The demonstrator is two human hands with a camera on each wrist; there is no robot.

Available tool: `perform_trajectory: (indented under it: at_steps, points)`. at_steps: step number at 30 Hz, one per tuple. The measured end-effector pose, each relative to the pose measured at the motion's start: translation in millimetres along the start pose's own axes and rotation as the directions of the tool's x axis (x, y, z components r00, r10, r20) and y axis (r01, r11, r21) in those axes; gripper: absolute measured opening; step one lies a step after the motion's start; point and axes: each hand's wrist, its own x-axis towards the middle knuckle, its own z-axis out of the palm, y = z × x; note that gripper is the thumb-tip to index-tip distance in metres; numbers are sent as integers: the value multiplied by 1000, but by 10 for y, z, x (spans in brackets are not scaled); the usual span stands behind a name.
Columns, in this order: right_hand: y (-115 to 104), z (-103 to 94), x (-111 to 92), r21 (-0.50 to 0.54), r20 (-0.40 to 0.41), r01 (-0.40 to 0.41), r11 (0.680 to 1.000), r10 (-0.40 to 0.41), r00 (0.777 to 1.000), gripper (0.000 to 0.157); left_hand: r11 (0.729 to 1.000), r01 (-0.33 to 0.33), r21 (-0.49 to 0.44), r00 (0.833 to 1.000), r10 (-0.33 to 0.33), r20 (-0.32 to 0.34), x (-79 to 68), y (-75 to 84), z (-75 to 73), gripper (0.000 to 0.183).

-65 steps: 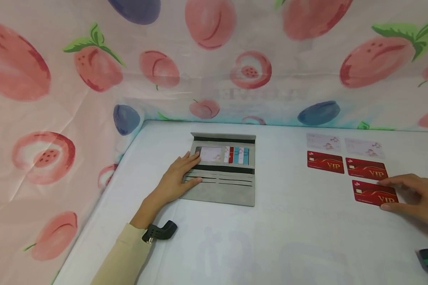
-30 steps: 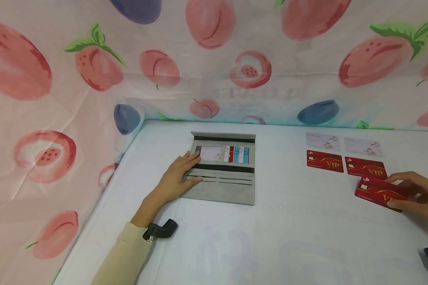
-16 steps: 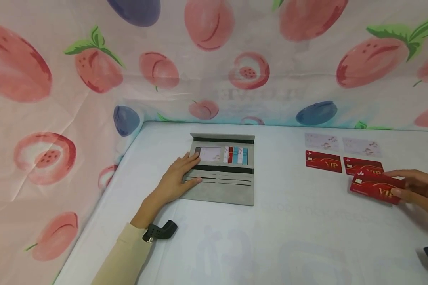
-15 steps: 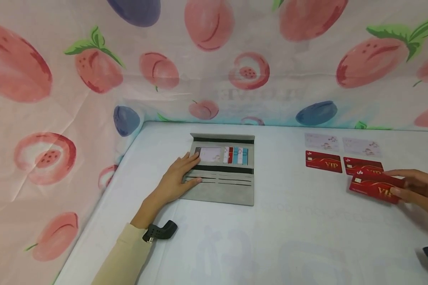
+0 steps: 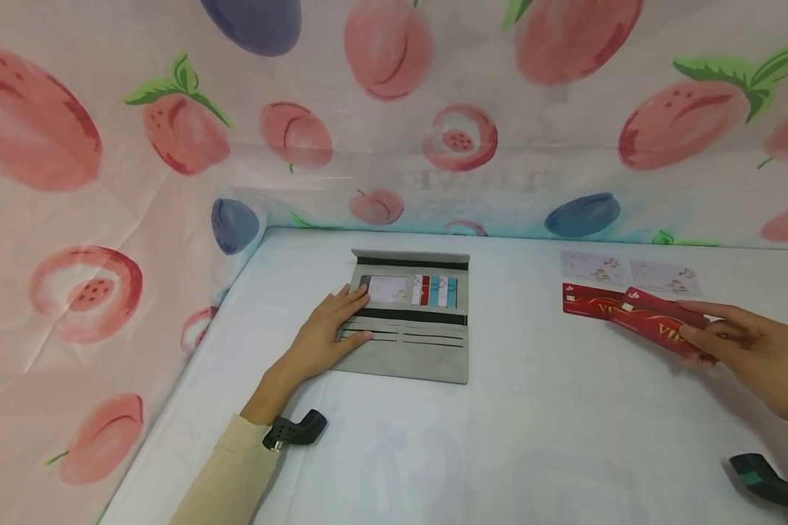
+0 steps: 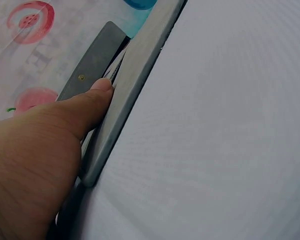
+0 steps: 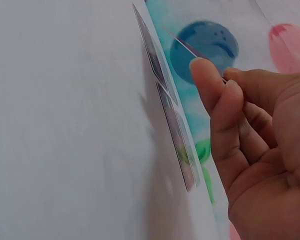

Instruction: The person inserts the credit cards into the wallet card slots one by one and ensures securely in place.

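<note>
My left hand [image 5: 318, 335] lies with extended fingers on the left side of an open grey wallet [image 5: 403, 364]. A pale card [image 5: 389, 289] shows in the wallet's upper window, beside a row of overlapping red, white and blue cards [image 5: 443, 292]. In the left wrist view the thumb [image 6: 97, 102] presses on the wallet near its edge. At right, my right hand [image 5: 758, 354] pinches a red VIP card [image 5: 653, 317] between thumb and fingers, raised off the table. That card overlaps another red VIP card [image 5: 581, 300] in the head view and hides the one to its right.
Two pale cards [image 5: 591, 267] lie in a row behind the red ones. White cloth [image 5: 532, 408] covers the table, and a fruit-print sheet [image 5: 368, 153] hangs along the back and left. Black bands [image 5: 295, 429] sit on both wrists.
The right hand has picked the front red card up off the table and carried it left and back, over the other red cards. My left hand and the wallet stay in place.
</note>
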Motion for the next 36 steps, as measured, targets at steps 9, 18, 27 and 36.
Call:
perform_trajectory:
  at_steps: [9,18,27,36]
  points:
    - [-385,190,119,84,33,-19,996,17,999,58,1000,-17,-5,1000,17,-1,12,-6,8,64]
    - [-761,445,250,82,106,85,993,-94,990,53,1000,-13,9,1000,13,-1,21,25,-10,64]
    - [-1181,686,412,215,151,101,971,-135,979,52,1000,-13,6,1000,13,-9,16,40,-16,64]
    - [-1363,860,533,270,146,57,961,-99,984,55,1000,-17,6,1000,17,-12,11,17,-10,65]
